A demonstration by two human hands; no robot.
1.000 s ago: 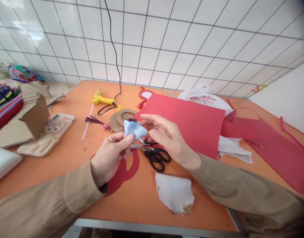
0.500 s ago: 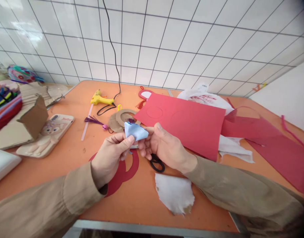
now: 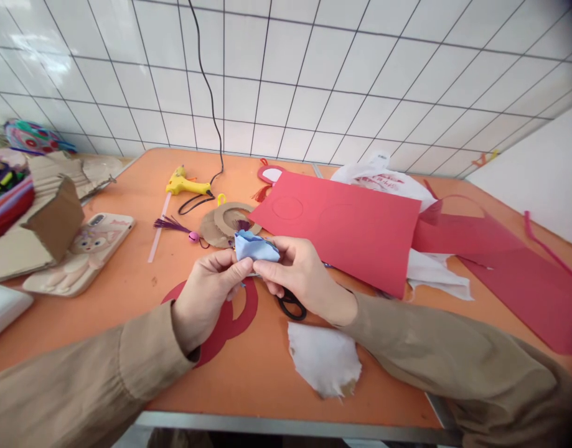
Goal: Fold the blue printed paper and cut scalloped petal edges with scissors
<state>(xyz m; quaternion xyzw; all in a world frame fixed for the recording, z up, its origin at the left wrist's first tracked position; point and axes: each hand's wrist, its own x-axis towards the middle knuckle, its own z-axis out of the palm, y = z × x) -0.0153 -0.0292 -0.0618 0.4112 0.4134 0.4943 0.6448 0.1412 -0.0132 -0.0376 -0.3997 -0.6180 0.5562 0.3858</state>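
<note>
A small folded piece of light blue fabric (image 3: 256,247) is pinched between my two hands above the table. My left hand (image 3: 211,283) grips its left end between thumb and fingers. On the right end, my right hand (image 3: 302,274) has its thumb pressed against the fingers. Below and left lies a cut red paper shape (image 3: 243,314). The black handle of scissors (image 3: 292,306) shows under my right hand. A frayed white cloth piece (image 3: 323,358) lies near the front edge. Behind the fabric is a cardboard ring (image 3: 221,219).
A yellow glue gun (image 3: 187,182), a purple tassel (image 3: 171,225) and a phone (image 3: 80,254) lie on the left. Red sheets (image 3: 342,221) and a plastic bag (image 3: 386,180) cover the right. Cardboard (image 3: 56,218) stands far left.
My right thumb has come down onto the blue fabric, and the right fingers have closed on its end. The view has shifted slightly, moving the table items a little left.
</note>
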